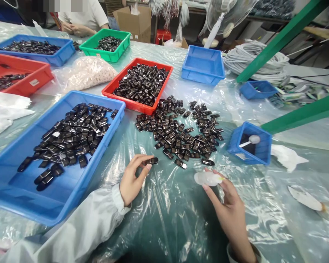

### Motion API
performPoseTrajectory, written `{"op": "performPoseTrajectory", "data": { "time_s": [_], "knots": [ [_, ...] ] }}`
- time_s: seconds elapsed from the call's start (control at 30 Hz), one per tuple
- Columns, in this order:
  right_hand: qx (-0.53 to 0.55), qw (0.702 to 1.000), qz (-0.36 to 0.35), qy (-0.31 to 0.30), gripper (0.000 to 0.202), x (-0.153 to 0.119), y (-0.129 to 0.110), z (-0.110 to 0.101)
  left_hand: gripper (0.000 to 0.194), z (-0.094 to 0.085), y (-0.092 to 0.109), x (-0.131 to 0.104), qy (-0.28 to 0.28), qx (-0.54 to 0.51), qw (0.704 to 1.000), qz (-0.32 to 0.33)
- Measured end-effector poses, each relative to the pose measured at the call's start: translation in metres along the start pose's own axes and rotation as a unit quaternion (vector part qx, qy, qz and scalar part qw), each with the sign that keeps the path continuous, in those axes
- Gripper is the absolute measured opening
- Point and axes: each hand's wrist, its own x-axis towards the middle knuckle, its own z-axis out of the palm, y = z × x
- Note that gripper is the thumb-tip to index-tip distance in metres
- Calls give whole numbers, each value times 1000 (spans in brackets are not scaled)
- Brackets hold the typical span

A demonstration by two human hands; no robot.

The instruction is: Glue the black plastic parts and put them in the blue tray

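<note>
Between thumb and fingers, my left hand (135,176) pinches a small glossy black plastic piece (152,160), held just above the table. My right hand (228,204) grips a translucent white squeeze bottle (208,178) lying sideways in the fingers; a yellowish bit shows at its right end. Beyond both hands spreads a loose pile of similar black pieces (181,138) on the plastic sheet. To the left of my left hand, a large blue tray (24,202) holds many more of them.
A red tray (106,91) full of black pieces stands behind the pile. At right are a small blue bin (237,149) with a white spoon (253,139), green posts (298,115) and crumpled tissue (287,157). Across the table sits a person (82,18) near a green tray (106,55).
</note>
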Motion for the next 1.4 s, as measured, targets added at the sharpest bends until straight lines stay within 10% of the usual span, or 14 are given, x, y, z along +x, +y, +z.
{"op": "performPoseTrajectory", "data": {
  "time_s": [0.13, 0.37, 0.53, 0.77, 1.1, 1.4],
  "knots": [
    [-48, 990, -76, 107, 32, -19, -14, 2, 23, 0, -1, -1, 25, -5, 1000, 5],
    [-104, 969, -177, -140, 18, -9, -53, 61, 22, 1, 2, -3, 14, 7, 999, 35],
    [-157, 954, -191, -172, 19, 29, -58, 98, 22, -1, 4, -2, 21, 23, 997, 66],
    [-134, 947, -201, -212, 18, 33, -61, 99, 23, -2, 6, -3, 13, 28, 997, 74],
    [102, 968, -31, -228, 8, 39, -63, 88, 24, -3, 3, -4, 11, 36, 996, 78],
    [377, 851, 198, -308, 19, 28, -79, 71, 24, -2, 4, -9, -21, 39, 992, 118]
  ]
}}
